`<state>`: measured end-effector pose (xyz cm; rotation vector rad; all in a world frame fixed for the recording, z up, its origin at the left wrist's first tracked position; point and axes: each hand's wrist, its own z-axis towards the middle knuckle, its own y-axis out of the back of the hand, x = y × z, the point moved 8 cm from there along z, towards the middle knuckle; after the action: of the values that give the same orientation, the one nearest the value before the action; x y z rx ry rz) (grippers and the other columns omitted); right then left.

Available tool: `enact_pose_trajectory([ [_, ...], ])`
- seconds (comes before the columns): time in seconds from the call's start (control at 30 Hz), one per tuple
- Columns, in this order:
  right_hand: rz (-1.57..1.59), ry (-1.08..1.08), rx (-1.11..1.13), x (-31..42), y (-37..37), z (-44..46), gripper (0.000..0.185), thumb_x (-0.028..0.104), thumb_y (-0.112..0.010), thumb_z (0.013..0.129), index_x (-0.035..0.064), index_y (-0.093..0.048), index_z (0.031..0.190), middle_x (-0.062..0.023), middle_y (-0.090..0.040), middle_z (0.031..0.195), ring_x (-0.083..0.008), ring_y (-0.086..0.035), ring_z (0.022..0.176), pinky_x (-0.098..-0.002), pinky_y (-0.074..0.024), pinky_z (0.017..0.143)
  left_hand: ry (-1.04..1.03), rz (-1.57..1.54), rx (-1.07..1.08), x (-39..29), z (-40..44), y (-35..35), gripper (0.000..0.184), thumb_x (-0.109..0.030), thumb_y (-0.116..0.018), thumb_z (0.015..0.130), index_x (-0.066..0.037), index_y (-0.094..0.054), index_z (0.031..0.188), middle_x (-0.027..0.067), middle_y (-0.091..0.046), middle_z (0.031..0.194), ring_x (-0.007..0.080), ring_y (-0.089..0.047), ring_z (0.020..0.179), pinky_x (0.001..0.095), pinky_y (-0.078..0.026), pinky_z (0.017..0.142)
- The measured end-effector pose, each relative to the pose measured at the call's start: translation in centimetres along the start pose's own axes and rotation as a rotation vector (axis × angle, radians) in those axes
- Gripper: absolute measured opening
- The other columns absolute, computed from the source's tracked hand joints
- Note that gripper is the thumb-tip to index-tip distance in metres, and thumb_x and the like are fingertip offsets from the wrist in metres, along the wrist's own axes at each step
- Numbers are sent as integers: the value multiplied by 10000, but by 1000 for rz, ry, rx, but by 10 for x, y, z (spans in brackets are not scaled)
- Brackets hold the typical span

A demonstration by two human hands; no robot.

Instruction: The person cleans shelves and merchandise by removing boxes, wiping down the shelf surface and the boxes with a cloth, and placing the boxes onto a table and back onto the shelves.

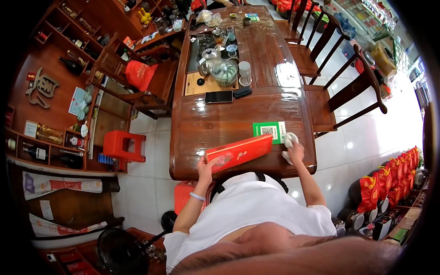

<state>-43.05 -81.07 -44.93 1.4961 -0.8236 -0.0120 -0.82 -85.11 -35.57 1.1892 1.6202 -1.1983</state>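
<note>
My left hand grips the left end of a flat red box with a pale floral print, held tilted above the near end of the wooden table. At the table's right side, my right hand is closed on a crumpled white cloth. Just behind the box lies a green and white QR code card, its lower edge partly covered by the box. A pale bracelet circles my left wrist.
Farther up the table are a phone, a glass bowl of cups, a kettle and a glass jar. Wooden chairs line the right side. A red stool stands left; a black fan is at lower left.
</note>
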Motion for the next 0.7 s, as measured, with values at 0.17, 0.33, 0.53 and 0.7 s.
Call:
enact_pose_trajectory([
  [0.17,-105,-97,-110,-66,-5,-30,528,126,-624,679,116,-454,1179,-177,-411,1183,-369,-396,1054,-438,-390,875,14,-163,-169,14,27,26,277,44,-641,707,1,-542,962,91,-612,936,153,-600,821,274,-489,746],
  [0.33,-226,247,-103,13,-51,-34,555,125,-651,622,112,-487,1153,-184,-413,1161,-366,-409,1047,-437,-394,874,-26,-230,-271,-13,40,31,252,38,-635,724,-7,-528,948,102,-603,945,164,-602,832,279,-495,759],
  [0.53,-98,1002,364,183,-159,-73,438,150,-642,609,196,-580,1041,-103,-467,1137,-284,-464,1047,-425,-446,795,-58,-260,-409,-20,33,69,252,33,-643,724,-5,-538,950,91,-606,932,164,-603,823,276,-497,748],
  [0.7,-84,1003,325,235,-184,-43,222,170,-548,730,170,-627,937,-67,-508,1124,-257,-500,1030,-411,-447,800,-48,-223,-392,-28,41,67,287,38,-658,700,2,-525,952,92,-599,936,171,-603,819,286,-500,741],
])
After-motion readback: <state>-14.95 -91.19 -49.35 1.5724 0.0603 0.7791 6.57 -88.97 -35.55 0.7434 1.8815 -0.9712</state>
